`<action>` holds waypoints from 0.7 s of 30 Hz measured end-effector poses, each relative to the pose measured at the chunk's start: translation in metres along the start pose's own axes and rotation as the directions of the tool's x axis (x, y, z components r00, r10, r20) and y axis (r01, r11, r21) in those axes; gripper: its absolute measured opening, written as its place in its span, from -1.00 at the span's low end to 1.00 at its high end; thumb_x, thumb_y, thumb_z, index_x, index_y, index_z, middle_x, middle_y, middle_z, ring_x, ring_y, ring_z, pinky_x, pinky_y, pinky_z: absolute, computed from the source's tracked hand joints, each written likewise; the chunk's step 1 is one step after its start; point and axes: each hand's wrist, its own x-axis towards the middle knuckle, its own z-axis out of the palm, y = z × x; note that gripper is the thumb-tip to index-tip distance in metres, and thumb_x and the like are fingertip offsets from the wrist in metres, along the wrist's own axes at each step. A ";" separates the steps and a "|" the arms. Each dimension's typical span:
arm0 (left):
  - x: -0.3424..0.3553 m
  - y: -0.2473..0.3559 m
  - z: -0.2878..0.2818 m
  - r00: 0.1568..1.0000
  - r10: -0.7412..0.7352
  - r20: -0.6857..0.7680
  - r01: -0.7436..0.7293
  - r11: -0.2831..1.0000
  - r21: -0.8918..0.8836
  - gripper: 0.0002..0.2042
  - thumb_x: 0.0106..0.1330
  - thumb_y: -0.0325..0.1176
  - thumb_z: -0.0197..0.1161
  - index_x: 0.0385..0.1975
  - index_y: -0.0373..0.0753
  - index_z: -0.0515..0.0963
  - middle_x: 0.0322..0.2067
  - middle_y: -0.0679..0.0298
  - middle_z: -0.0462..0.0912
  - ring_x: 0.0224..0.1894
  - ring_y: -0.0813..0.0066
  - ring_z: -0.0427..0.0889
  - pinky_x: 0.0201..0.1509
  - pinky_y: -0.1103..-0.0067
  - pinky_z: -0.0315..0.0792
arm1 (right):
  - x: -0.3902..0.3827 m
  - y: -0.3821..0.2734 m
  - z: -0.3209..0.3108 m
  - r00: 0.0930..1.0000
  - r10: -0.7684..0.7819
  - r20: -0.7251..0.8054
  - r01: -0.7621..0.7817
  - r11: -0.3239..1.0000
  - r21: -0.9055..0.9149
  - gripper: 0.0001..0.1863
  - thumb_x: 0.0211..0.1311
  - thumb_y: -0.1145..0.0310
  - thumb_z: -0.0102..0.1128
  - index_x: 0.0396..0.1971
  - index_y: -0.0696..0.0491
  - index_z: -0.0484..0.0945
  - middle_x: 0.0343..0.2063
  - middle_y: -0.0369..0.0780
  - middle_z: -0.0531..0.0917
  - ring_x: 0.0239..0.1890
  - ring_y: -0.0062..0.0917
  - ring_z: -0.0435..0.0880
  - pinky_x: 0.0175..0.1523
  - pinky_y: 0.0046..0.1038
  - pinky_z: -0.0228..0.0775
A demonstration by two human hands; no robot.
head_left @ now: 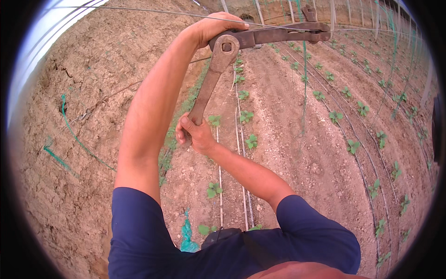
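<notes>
Here's the wide fisheye peering down from the head, over the shirt (209, 262), both hands (200, 137) close ahead, facing along the planted rows (246, 116).

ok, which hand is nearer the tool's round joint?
Left. The left hand is on the tool just above the joint; the right hand grips the handle's lower end, farther away.

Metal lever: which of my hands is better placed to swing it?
Likely your right hand: it grips the metal lever near its end, while your left hand is at the bar's pivot end.
</notes>
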 end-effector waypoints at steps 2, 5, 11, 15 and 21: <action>0.001 0.000 0.000 0.999 -0.003 0.043 0.002 1.000 0.013 -0.74 0.29 -0.21 0.38 -0.22 -0.28 0.71 -0.29 0.31 0.73 -0.32 0.64 0.67 -0.23 0.63 0.59 | -0.009 -0.007 -0.007 0.999 0.042 -0.032 -0.043 0.998 -0.037 -0.63 0.40 0.06 0.30 -0.39 0.06 0.48 -0.61 -0.25 0.55 -0.59 -0.52 0.54 -0.48 -0.48 0.40; 0.002 -0.001 0.000 0.999 0.003 0.032 -0.003 1.000 -0.001 -0.77 0.29 -0.21 0.36 -0.30 -0.27 0.72 -0.35 0.35 0.71 -0.38 0.65 0.63 -0.28 0.62 0.56 | -0.028 -0.029 -0.031 0.994 0.107 -0.037 -0.112 0.982 -0.152 -0.62 0.40 0.06 0.29 -0.37 0.08 0.49 -0.61 -0.25 0.56 -0.59 -0.54 0.54 -0.48 -0.50 0.40; 0.003 -0.001 0.000 0.999 0.040 0.032 -0.039 0.999 -0.027 -0.76 0.27 -0.19 0.39 -0.32 -0.27 0.72 -0.35 0.37 0.70 -0.36 0.66 0.64 -0.26 0.60 0.57 | -0.052 -0.087 -0.059 0.970 0.235 -0.061 -0.243 0.916 -0.319 -0.64 0.42 0.08 0.29 -0.39 0.08 0.52 -0.63 -0.30 0.58 -0.67 -0.65 0.50 -0.57 -0.56 0.35; 0.000 0.000 0.001 0.999 0.012 0.053 -0.008 0.997 -0.078 -0.75 0.29 -0.18 0.38 -0.30 -0.27 0.71 -0.35 0.35 0.71 -0.38 0.66 0.65 -0.27 0.62 0.59 | -0.062 -0.113 -0.071 0.945 0.319 -0.070 -0.319 0.854 -0.411 -0.67 0.40 0.12 0.30 -0.36 0.10 0.53 -0.64 -0.27 0.56 -0.67 -0.61 0.50 -0.58 -0.53 0.36; -0.003 0.003 0.005 0.999 0.043 -0.016 -0.044 0.998 -0.045 -0.75 0.30 -0.20 0.38 -0.25 -0.28 0.71 -0.35 0.35 0.72 -0.38 0.66 0.66 -0.26 0.63 0.59 | -0.062 -0.104 -0.071 0.947 0.305 -0.103 -0.320 0.861 -0.396 -0.68 0.38 0.14 0.33 -0.38 0.09 0.53 -0.64 -0.27 0.56 -0.67 -0.60 0.50 -0.59 -0.54 0.36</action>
